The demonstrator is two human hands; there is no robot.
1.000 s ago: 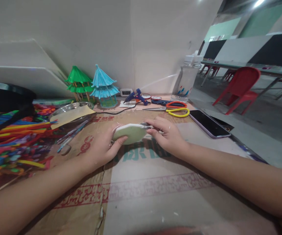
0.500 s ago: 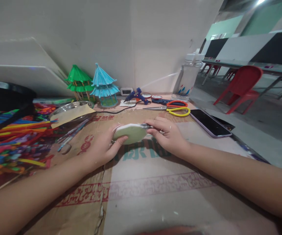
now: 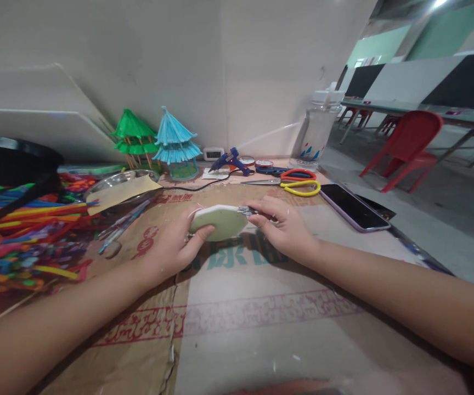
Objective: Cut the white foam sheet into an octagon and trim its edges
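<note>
In the head view, a pale green round disc (image 3: pixel 219 225) with a thick white edge is tilted up above the cardboard. My left hand (image 3: pixel 183 241) grips its left side, thumb lying across the green face and fingers hidden behind. My right hand (image 3: pixel 280 222) is closed around a small tool (image 3: pixel 245 210) with a grey metal end, perhaps a craft knife; its grip is mostly covered by my fingers. The metal end meets the disc's upper right rim.
Colourful strips (image 3: pixel 27 236) lie at left by a metal bowl (image 3: pixel 125 181). Behind stand green (image 3: pixel 134 137) and blue (image 3: pixel 177 145) paper pavilions, a glue gun (image 3: pixel 231 160), scissors (image 3: pixel 298 182) and a water bottle (image 3: pixel 319 129). A phone (image 3: pixel 354 207) lies right; a red chair (image 3: pixel 404 145) stands beyond.
The tool's metal end shows a little more at the disc's rim, and my right hand has shifted very slightly right. My left hand keeps its hold on the disc.
</note>
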